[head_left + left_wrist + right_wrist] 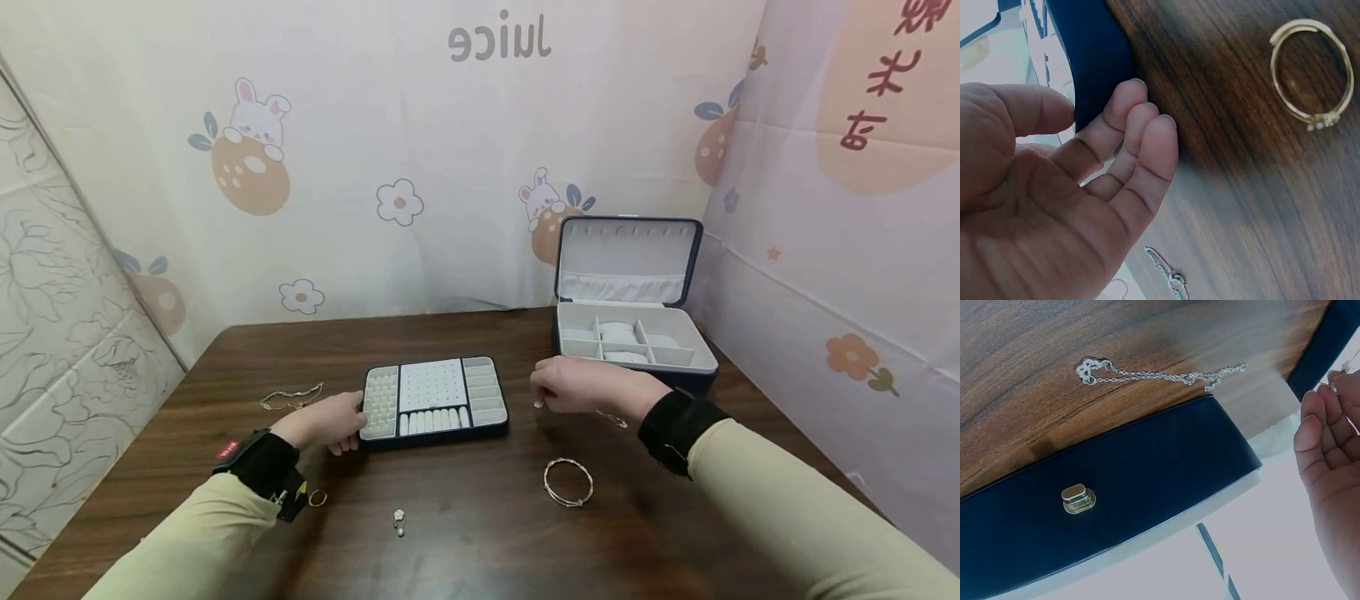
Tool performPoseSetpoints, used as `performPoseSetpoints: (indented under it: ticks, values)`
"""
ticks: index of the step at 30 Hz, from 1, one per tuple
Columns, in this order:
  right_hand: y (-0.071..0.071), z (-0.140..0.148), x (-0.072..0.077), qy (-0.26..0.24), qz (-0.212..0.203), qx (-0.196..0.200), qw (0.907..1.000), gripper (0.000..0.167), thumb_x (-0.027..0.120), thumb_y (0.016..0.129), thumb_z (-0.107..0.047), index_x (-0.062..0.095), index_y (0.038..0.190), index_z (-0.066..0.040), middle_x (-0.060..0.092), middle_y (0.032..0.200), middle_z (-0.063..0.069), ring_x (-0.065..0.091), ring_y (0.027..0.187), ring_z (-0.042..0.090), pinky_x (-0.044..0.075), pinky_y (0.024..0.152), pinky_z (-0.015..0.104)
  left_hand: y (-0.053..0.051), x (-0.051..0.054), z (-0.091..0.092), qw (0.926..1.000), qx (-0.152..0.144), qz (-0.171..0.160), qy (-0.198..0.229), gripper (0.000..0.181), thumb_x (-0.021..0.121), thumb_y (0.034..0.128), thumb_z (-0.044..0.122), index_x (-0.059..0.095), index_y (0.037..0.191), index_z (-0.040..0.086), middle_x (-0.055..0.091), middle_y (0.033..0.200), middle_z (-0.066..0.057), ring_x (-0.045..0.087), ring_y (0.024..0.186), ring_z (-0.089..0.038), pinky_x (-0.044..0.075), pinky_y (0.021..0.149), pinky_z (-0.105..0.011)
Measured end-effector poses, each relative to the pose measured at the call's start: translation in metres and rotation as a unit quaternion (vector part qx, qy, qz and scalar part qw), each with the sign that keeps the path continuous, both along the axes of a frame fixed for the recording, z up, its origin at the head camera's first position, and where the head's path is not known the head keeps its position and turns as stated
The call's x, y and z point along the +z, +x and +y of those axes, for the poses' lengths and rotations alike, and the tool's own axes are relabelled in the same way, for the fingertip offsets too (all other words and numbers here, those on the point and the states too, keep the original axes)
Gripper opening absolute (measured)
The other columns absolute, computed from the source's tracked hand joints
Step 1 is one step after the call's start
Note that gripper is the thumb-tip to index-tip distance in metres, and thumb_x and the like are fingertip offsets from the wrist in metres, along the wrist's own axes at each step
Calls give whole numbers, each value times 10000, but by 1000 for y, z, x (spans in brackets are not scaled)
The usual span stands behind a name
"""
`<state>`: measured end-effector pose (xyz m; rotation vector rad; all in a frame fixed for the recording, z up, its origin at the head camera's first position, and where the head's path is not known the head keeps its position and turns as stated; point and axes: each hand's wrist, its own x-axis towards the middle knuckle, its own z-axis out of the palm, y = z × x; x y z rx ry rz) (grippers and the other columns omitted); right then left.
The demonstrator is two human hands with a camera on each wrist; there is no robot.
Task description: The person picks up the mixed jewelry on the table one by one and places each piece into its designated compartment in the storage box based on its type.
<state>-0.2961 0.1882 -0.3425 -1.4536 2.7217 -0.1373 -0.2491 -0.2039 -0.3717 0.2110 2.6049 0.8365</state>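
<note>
So we've got our left hand (330,418) on the left end of the jewelry tray (450,435), which lies flat on the wood-grain table (480,542). Thumb's at the rim and the other fingers curl in beside it, gripping the edge; the index fingertip is mostly hidden in the left wrist view.

Our right hand (577,385) pinches a tiny earring (1334,388) right in front of the open jewelry box (697,381). Fingertips are nearly together, but the right wrist view cuts the hand off at the frame edge, so we can't make out the earring's full shape.

A silver chain necklace (1147,375) lies by the box, mostly behind our forearm from the head view. A bangle (567,503), a flower-and-pearl earring (399,516) and a gold ring (1300,26) sit closer to us.
</note>
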Motion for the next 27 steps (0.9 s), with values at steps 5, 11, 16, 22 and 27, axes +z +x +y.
performPoseSetpoints:
  ticks: [5,11,16,22,27]
  values:
    - [-2,2,1,-219,-17,42,9998,181,678,825,66,661,815,-114,566,802,-32,522,707,72,476,649,244,3,-1,3,10000,-38,45,32,57,458,992,55,492,979,11,627,718,-124,566,578,-190,537,539,-316]
    - [-5,2,1,-543,200,208,9981,174,663,818,75,631,812,-96,559,808,-21,540,734,98,494,667,266,4,-2,6,9999,-4,98,21,50,464,983,53,496,974,15,631,704,-119,566,564,-187,540,531,-318]
    - [-8,0,3,-603,-21,-73,9982,158,634,884,56,646,875,-101,589,861,-21,550,773,99,516,713,288,7,-3,8,9999,44,91,-42,59,470,983,58,506,995,13,638,704,-116,578,570,-196,545,536,-325]
    - [-10,-2,10,-735,-302,-395,9961,144,591,929,35,668,928,-86,612,908,-20,555,807,103,514,751,312,8,-2,8,9998,60,83,-163,67,464,989,60,513,996,13,645,708,-115,589,572,-195,556,546,-332]
    - [-13,-2,14,-957,-398,-429,9937,147,575,955,26,671,947,-84,638,928,-19,573,830,106,519,781,338,7,0,7,9997,-46,149,-191,63,456,990,53,500,978,9,645,701,-114,590,559,-190,559,539,-334]
